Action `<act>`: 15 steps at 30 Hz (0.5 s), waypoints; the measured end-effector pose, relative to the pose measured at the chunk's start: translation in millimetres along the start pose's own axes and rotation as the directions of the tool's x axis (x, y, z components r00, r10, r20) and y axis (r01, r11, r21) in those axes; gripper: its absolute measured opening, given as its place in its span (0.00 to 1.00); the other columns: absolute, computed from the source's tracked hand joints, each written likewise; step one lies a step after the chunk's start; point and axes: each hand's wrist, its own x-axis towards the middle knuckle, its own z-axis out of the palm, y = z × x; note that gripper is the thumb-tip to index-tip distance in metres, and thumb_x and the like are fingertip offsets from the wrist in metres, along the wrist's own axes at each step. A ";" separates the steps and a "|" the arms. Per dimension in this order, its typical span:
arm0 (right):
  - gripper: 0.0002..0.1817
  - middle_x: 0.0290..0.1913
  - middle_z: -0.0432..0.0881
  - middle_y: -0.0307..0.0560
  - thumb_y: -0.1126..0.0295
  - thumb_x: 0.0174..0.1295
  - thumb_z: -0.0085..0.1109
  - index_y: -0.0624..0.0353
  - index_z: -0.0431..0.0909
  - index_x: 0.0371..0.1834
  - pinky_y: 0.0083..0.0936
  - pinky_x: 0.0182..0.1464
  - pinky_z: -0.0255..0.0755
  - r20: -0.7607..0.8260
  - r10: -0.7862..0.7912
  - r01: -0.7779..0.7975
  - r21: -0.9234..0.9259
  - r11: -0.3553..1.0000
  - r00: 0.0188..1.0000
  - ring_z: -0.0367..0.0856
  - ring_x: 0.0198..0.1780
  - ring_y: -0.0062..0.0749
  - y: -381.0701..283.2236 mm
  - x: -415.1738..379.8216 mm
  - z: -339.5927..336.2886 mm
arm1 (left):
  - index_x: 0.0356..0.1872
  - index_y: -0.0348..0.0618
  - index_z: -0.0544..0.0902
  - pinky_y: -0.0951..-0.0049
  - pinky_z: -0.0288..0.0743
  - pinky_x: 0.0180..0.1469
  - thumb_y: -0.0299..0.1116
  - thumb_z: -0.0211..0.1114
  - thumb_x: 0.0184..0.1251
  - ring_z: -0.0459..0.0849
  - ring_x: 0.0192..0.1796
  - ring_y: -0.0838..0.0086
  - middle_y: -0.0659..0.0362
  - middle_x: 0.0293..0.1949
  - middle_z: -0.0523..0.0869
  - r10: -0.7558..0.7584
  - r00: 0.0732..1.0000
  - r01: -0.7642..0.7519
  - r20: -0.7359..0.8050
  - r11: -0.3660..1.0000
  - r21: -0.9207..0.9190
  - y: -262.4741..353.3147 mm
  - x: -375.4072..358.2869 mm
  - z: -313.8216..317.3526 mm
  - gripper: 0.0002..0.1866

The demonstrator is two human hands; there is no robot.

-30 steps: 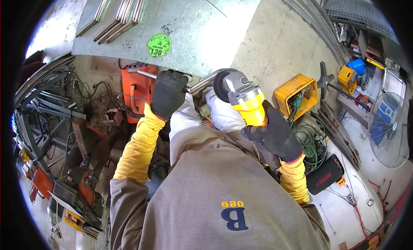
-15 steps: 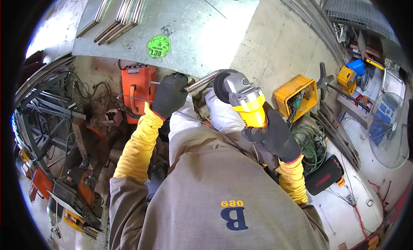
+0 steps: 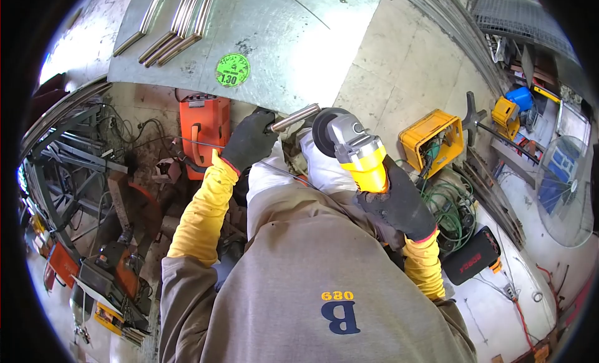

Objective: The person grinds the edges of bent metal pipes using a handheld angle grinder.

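My left hand point(image 3: 249, 138), in a dark glove, is closed around a shiny metal tube point(image 3: 296, 117). The tube's free end points right, toward the grinder. My right hand point(image 3: 402, 201), gloved too, grips the yellow body of an angle grinder point(image 3: 360, 152). Its dark round disc point(image 3: 323, 129) faces the tube just below the tube's end. A small gap seems to lie between disc and tube. My fingers on the grinder are partly hidden by its body.
Several bent metal tubes point(image 3: 178, 35) lie on a grey metal sheet point(image 3: 274, 44) with a green sticker. An orange machine point(image 3: 204, 129) stands beyond my left hand. To the right are a yellow open-framed box point(image 3: 430, 135), green cable point(image 3: 455, 219) and a fan point(image 3: 566, 188).
The grinder has moved slightly down, away from the tube's end. The tube has turned a little in my left hand. The whole view has shifted slightly.
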 end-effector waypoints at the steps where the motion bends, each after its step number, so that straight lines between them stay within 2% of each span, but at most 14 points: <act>1: 0.36 0.55 0.90 0.53 0.58 0.64 0.83 0.63 0.77 0.69 0.37 0.60 0.82 -0.003 0.001 -0.001 0.003 1.000 1.000 0.89 0.53 0.40 4.2 1.4 -1.0 | 0.47 0.39 0.90 0.51 0.83 0.47 0.29 0.69 0.73 0.91 0.46 0.42 0.41 0.42 0.91 0.003 1.000 -0.003 0.004 1.000 0.001 -0.4 0.4 0.9 0.08; 3: 0.31 0.49 0.89 0.46 0.65 0.68 0.78 0.62 0.77 0.71 0.35 0.55 0.83 0.005 -0.139 0.138 -0.184 0.973 0.990 0.87 0.47 0.33 14.5 7.6 -2.6 | 0.48 0.39 0.91 0.53 0.83 0.47 0.29 0.69 0.73 0.92 0.45 0.46 0.43 0.42 0.91 -0.024 0.998 0.028 0.052 0.997 -0.078 -0.8 2.1 0.2 0.09; 4: 0.31 0.49 0.89 0.46 0.65 0.68 0.78 0.62 0.77 0.71 0.35 0.55 0.83 0.004 -0.141 0.139 -0.182 0.973 0.990 0.87 0.47 0.33 14.0 8.6 -3.0 | 0.48 0.39 0.91 0.53 0.83 0.47 0.29 0.69 0.73 0.92 0.45 0.46 0.43 0.42 0.91 -0.024 0.998 0.028 0.053 0.997 -0.076 -0.7 2.2 -0.4 0.09; 6: 0.31 0.49 0.89 0.46 0.64 0.68 0.78 0.62 0.77 0.71 0.35 0.55 0.83 0.004 -0.096 0.095 -0.183 0.978 0.995 0.87 0.47 0.33 10.7 10.1 -3.3 | 0.50 0.38 0.91 0.57 0.83 0.46 0.28 0.69 0.74 0.91 0.40 0.54 0.47 0.38 0.91 0.002 0.999 0.001 0.042 0.996 -0.084 2.3 3.0 -3.0 0.10; 7: 0.31 0.49 0.89 0.46 0.64 0.68 0.78 0.62 0.77 0.71 0.35 0.55 0.83 0.006 -0.096 0.096 -0.183 0.978 0.995 0.87 0.47 0.33 8.8 9.6 -3.7 | 0.50 0.38 0.91 0.57 0.83 0.46 0.28 0.69 0.74 0.91 0.40 0.54 0.47 0.38 0.91 0.001 0.999 0.003 0.041 0.997 -0.083 4.7 3.8 -4.9 0.10; 9: 0.34 0.55 0.90 0.55 0.60 0.64 0.82 0.63 0.77 0.68 0.38 0.59 0.82 0.028 -0.029 0.032 -0.088 0.996 0.999 0.90 0.53 0.42 5.7 6.1 -4.0 | 0.50 0.37 0.91 0.60 0.83 0.44 0.28 0.68 0.75 0.90 0.37 0.60 0.49 0.35 0.91 -0.191 0.970 0.218 0.150 0.957 -0.191 11.9 5.9 -9.2 0.09; 10: 0.34 0.55 0.90 0.55 0.60 0.64 0.82 0.63 0.77 0.68 0.38 0.59 0.82 0.028 -0.029 0.032 -0.089 0.996 0.999 0.90 0.53 0.42 6.9 4.2 -2.8 | 0.50 0.37 0.91 0.60 0.83 0.44 0.28 0.68 0.75 0.90 0.37 0.60 0.49 0.35 0.91 -0.191 0.970 0.218 0.149 0.957 -0.192 15.0 6.7 -11.3 0.09; 12: 0.35 0.56 0.90 0.54 0.60 0.64 0.82 0.64 0.77 0.69 0.37 0.59 0.82 -0.006 -0.021 0.020 -0.066 0.998 1.000 0.90 0.53 0.41 10.7 1.0 0.0 | 0.50 0.37 0.91 0.63 0.82 0.42 0.30 0.68 0.75 0.89 0.34 0.67 0.52 0.33 0.90 -0.306 0.923 0.362 0.233 0.896 -0.257 18.9 7.4 -13.7 0.10; 13: 0.35 0.56 0.90 0.54 0.60 0.64 0.82 0.64 0.77 0.69 0.37 0.59 0.82 -0.003 -0.021 0.021 -0.067 0.998 1.000 0.90 0.53 0.41 9.2 0.5 0.1 | 0.50 0.37 0.91 0.63 0.82 0.42 0.30 0.68 0.75 0.89 0.34 0.67 0.52 0.33 0.90 -0.309 0.922 0.364 0.232 0.895 -0.258 19.3 6.2 -12.8 0.10; 15: 0.36 0.56 0.91 0.53 0.60 0.64 0.83 0.64 0.77 0.70 0.37 0.59 0.82 0.006 0.008 -0.008 -0.021 1.000 1.000 0.90 0.54 0.39 3.5 -1.8 -1.3 | 0.46 0.37 0.90 0.58 0.81 0.42 0.29 0.69 0.72 0.90 0.37 0.58 0.49 0.34 0.89 -0.180 0.983 0.185 0.042 0.968 -0.170 19.3 2.4 -9.9 0.08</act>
